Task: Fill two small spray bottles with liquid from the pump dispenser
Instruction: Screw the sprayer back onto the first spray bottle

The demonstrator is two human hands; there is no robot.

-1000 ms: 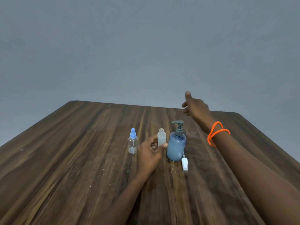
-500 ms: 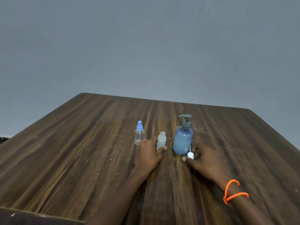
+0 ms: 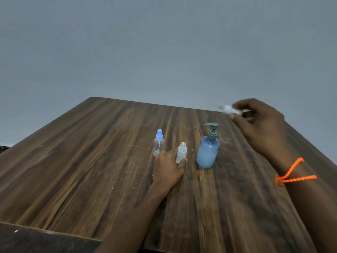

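Two hands: left hand grips uncapped bottle; right hand pinches white spray cap

Dark streaked wood-grain table (matt, speckled), clear plastic spray bottle, frosted blue plastic pump dispenser

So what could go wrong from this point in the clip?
1. The open frosted spray bottle stands uncapped with pale liquid inside; the left hand grips only its base, so a nudge could spill it.
2. The right hand holds the white spray cap raised and blurred; it could slip and fall.
3. The pump dispenser stands close beside the open bottle, so the returning hand might knock it.
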